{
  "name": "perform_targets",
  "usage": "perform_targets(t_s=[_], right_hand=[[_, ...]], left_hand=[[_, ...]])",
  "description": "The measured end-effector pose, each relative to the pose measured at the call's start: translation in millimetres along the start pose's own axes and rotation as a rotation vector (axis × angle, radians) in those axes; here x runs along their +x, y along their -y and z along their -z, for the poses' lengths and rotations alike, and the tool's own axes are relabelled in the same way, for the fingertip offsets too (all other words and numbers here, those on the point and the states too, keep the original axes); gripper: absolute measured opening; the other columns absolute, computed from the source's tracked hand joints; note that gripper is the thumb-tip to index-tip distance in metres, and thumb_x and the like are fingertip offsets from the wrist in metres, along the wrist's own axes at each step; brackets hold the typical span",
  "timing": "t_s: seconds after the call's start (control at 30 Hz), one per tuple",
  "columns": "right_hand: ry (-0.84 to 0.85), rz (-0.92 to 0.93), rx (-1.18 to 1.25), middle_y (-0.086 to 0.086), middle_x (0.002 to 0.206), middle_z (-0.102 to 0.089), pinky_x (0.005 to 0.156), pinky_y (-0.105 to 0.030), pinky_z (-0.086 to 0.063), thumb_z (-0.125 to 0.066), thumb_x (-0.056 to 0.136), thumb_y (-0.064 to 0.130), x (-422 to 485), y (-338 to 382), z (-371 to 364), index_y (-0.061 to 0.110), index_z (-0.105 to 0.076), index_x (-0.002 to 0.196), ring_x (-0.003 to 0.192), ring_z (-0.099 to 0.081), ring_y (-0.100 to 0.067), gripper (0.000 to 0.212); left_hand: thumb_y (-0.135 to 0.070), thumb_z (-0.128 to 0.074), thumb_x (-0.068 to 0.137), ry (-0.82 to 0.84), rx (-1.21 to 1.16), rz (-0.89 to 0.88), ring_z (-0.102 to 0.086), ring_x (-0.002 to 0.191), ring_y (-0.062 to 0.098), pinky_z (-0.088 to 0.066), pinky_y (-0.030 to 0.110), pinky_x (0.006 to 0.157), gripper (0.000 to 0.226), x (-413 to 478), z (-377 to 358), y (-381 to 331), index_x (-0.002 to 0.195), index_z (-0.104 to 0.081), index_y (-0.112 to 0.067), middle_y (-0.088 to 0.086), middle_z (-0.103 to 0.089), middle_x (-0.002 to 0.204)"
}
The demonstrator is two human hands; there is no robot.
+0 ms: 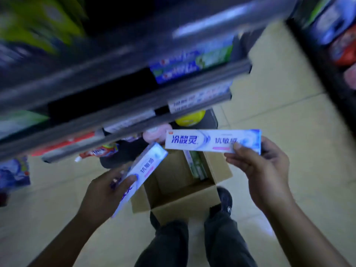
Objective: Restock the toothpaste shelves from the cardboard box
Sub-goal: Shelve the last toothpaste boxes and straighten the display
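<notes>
An open cardboard box (173,197) stands on the floor between my feet, with a few green toothpaste cartons (195,165) upright along its far right wall. My right hand (264,166) grips the right end of a white and blue toothpaste carton (204,140), held level above the box. My left hand (107,193) holds another white toothpaste carton (144,170), tilted with its far end up toward the shelves. Grey shelves (134,105) rise at upper left, holding blue and green toothpaste cartons (188,62); the view is motion-blurred.
Lower shelves carry a red carton (63,143), a red and yellow tube (98,152), a pink round pack (154,133) and a yellow one (190,117). A second rack with packaged goods (339,35) stands at the right. Beige floor tiles (279,105) lie between them.
</notes>
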State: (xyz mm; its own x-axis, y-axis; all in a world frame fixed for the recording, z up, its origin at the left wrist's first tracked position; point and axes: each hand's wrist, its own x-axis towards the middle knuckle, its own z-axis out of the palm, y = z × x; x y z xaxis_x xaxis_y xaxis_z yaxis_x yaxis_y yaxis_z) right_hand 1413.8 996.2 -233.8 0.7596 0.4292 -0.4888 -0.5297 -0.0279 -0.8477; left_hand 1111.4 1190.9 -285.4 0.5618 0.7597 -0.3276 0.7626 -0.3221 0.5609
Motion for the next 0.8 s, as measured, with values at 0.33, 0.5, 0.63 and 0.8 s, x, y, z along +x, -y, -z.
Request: perform_targets(t_s=[0.33,0.5,0.63,0.8], right_hand=[[0.302,0.303,0.116,-0.011,0.083,-0.075,0.06,-0.03,-0.061,-0.081,0.059,0.017,-126.5,227.5,-87.2,0.007,-0.065,0.101,0.064,-0.071,-0.024,0.047],[0.405,0.446,0.141,-0.019,0.089,-0.074,0.06,-0.031,-0.06,-0.08,0.061,0.01,-166.8,298.6,-113.1,0.007,-0.066,0.102,0.069,-0.07,-0.029,0.043],[0.481,0.524,0.191,-0.016,0.083,-0.074,0.058,-0.032,-0.06,-0.08,0.06,0.005,-187.7,341.2,-132.3,0.001,-0.064,0.109,0.067,-0.071,-0.025,0.051],[0.588,0.603,0.191,-0.022,0.091,-0.076,0.063,-0.032,-0.06,-0.085,0.057,0.013,-213.1,379.1,-153.0,0.01,-0.071,0.105,0.073,-0.073,-0.033,0.05]], left_hand=[[-0.085,-0.03,0.091,-0.157,0.175,-0.351,-0.061,0.079,-0.007,-0.044,0.017,0.06,0.049,-78.3,247.8,-156.0,0.104,-0.067,-0.056,-0.026,-0.062,0.087],[-0.082,-0.035,0.092,-0.256,0.223,-0.48,-0.057,0.067,-0.01,-0.044,0.02,0.056,0.047,-122.0,316.3,-212.7,0.085,-0.064,-0.045,-0.027,-0.06,0.075],[-0.09,-0.023,0.087,-0.344,0.117,-0.51,-0.055,0.061,-0.001,-0.045,0.025,0.06,0.05,-148.6,355.6,-248.6,0.092,-0.058,-0.054,-0.024,-0.066,0.075],[-0.092,-0.034,0.082,-0.266,-0.066,-0.507,-0.054,0.057,0.006,-0.043,0.033,0.062,0.063,-162.5,390.1,-270.9,0.128,-0.039,-0.048,-0.015,-0.073,0.074]])
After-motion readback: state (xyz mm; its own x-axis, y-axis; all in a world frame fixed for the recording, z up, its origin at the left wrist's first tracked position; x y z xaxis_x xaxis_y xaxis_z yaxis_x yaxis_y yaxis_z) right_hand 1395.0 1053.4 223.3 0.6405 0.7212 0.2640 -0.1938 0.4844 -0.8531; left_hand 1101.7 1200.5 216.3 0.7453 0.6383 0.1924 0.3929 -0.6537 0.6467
